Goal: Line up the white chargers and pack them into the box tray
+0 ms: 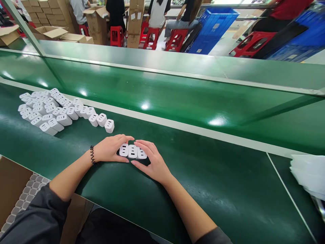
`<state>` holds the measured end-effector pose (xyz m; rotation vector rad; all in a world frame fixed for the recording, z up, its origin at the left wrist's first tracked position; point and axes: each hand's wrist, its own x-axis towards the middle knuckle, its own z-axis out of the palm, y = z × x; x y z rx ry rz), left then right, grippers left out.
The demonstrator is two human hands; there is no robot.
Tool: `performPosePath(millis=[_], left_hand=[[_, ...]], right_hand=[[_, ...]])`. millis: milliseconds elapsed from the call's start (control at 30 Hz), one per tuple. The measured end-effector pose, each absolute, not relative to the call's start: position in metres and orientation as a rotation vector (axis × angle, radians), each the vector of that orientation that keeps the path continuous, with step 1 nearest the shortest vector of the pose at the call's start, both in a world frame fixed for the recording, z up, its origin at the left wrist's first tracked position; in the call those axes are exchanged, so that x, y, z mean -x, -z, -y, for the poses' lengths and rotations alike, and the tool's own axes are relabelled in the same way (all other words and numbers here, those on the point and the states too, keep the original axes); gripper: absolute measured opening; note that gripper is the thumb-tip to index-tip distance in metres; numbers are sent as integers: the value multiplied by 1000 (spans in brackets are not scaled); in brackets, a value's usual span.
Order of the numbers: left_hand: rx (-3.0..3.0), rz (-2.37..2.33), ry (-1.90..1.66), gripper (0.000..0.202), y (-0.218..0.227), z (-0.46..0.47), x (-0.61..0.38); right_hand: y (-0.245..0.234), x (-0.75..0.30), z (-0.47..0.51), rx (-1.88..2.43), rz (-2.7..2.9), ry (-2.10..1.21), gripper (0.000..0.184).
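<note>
Three white USB chargers [132,151] stand side by side in a short row on the green work surface, their slotted ends facing up. My left hand [111,148] curves around the left end of the row, thumb on the near side and fingers on the far side. Around the right end, my right hand [150,157] does the same, partly covering the rightmost charger. Farther left lies a loose cluster of many similar white chargers [48,106], with a single charger [109,126] at its right end, closest to my hands.
A white ledge [177,126] runs along the back of the green bench [215,169]. At the right edge sits a stack of white sheets [308,173]. Below on the left, a cardboard box [14,176] holds rows of white pieces. Seated people, red stools [116,35] and blue crates [213,28] are beyond.
</note>
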<state>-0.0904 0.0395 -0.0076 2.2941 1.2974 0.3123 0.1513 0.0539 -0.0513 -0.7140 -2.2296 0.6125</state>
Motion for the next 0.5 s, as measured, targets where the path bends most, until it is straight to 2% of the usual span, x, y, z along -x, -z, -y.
performPosePath(millis=[233, 367, 500], left_hand=[[-2289, -1299, -287, 72, 6, -41, 99], [-2271, -1285, -299, 75, 6, -43, 103], [-2236, -1256, -310, 77, 7, -44, 106]], right_hand=[[45, -142, -43, 722, 2244, -125, 33], [40, -135, -36, 641, 2248, -57, 17], [41, -135, -35, 562, 2222, -186, 29]])
